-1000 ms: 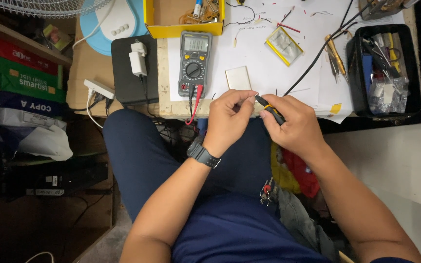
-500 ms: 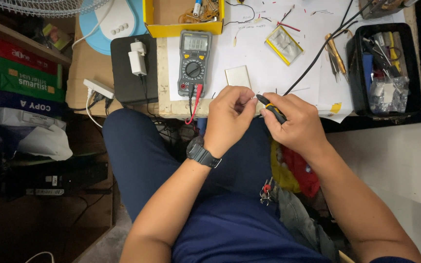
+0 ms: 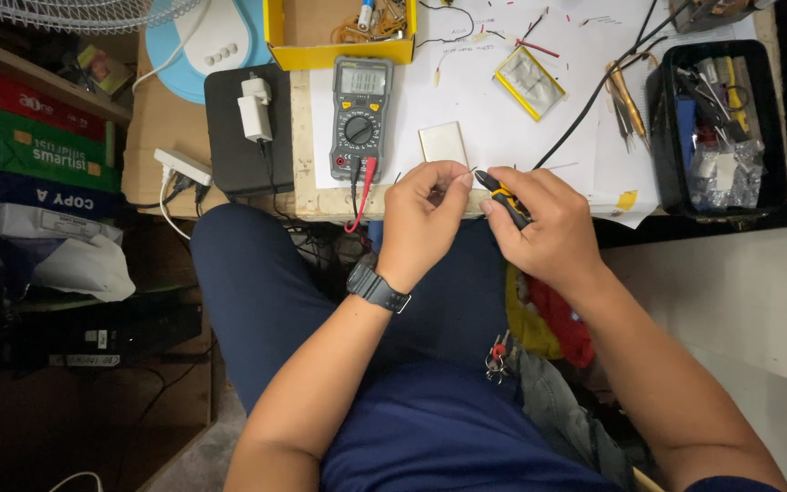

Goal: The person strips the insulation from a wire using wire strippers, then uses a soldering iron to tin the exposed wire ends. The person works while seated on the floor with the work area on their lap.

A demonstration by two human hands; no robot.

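Hands unmoved | left hand (image 3: 423,219) pinching wire | right hand (image 3: 544,228) gripping pliers (image 3: 505,198)

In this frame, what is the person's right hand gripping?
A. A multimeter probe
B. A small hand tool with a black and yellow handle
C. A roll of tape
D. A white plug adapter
B. The right hand is closed around a small tool with a black and yellow handle, its tip pointing toward the left hand, which pinches a thin wire just in front of the multimeter.
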